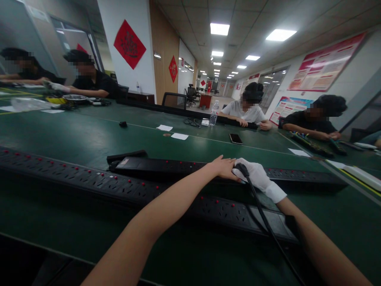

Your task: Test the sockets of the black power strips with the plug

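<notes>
Grasping a black plug (243, 171) in the gloved right hand (257, 176), just above the far power strip (149, 166); resting the bare left hand (223, 168) on that strip, fingers loosely extended and clenched on nothing, close beside the glove. Directly under the grip, with a long axis from left to right. Nearer to the plug with the right hand. Beyond the near power strip (89, 178), on the green bench (71, 133)
</notes>
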A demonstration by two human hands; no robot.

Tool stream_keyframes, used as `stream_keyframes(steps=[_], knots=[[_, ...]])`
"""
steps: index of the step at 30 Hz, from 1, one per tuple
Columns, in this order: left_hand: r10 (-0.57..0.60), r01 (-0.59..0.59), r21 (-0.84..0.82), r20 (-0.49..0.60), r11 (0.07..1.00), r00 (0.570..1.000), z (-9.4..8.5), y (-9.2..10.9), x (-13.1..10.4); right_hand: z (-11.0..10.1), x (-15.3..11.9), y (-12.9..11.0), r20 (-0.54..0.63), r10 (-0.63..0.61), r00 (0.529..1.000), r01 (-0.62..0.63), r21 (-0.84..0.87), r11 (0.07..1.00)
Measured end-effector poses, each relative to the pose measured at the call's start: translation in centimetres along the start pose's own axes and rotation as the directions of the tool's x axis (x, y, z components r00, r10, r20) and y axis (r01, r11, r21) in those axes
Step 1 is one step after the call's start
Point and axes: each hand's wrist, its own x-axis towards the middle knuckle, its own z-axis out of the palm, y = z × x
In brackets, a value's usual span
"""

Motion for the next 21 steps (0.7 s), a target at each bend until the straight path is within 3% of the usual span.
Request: stream_keyframes(steps=[21], knots=[[-0.009, 0.008, 0.012, 0.043, 1.0, 0.999, -0.3, -0.09, 0.02, 0.15, 0.11, -0.23, -0.003, 0.056, 0.998, -0.056, -0.046, 0.997]])
